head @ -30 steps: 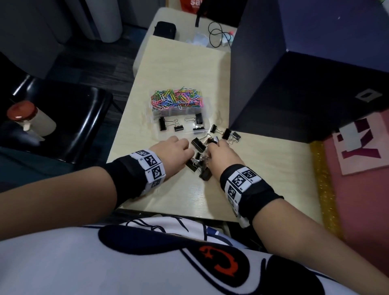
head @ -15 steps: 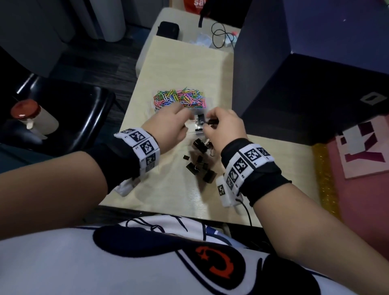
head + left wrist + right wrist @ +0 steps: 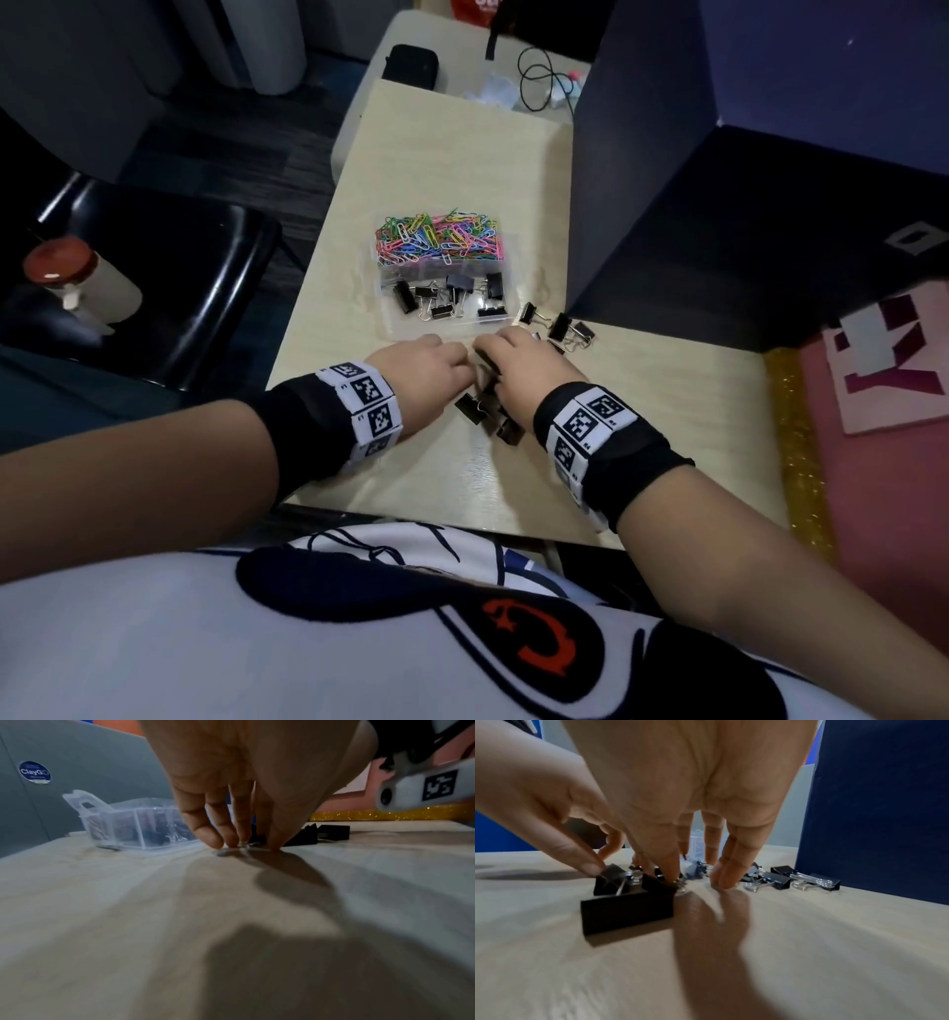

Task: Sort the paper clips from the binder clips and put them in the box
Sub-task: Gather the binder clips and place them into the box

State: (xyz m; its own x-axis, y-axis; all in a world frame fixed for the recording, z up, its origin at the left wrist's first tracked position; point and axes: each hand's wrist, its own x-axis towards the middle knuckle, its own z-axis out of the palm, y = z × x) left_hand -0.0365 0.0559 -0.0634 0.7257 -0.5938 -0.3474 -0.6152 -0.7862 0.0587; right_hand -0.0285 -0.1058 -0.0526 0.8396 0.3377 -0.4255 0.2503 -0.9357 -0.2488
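Note:
A clear two-part box (image 3: pixel 381 325) stands on the pale table; its far part holds coloured paper clips (image 3: pixel 436 239), its near part several black binder clips (image 3: pixel 452 298). Loose binder clips (image 3: pixel 472 408) lie just in front of it, more to the right (image 3: pixel 562 329). Both hands are down on this pile. My left hand (image 3: pixel 431 365) reaches down with fingers and thumb closing round a small black clip (image 3: pixel 255 838). My right hand (image 3: pixel 631 874) pinches a binder clip (image 3: pixel 611 880) between thumb and index finger, its other fingertips (image 3: pixel 723 880) on the table.
A tall dark blue board (image 3: pixel 642 180) stands right of the box, close to the right-hand clips (image 3: pixel 777 880). A black chair (image 3: pixel 169 288) with a red-capped bottle (image 3: pixel 77 277) is on the left. A pink mat (image 3: pixel 873 437) lies to the right.
Half a second ago both hands were raised over the box's near part; they have come back down onto the loose pile. The near part holds more binder clips than a second ago.

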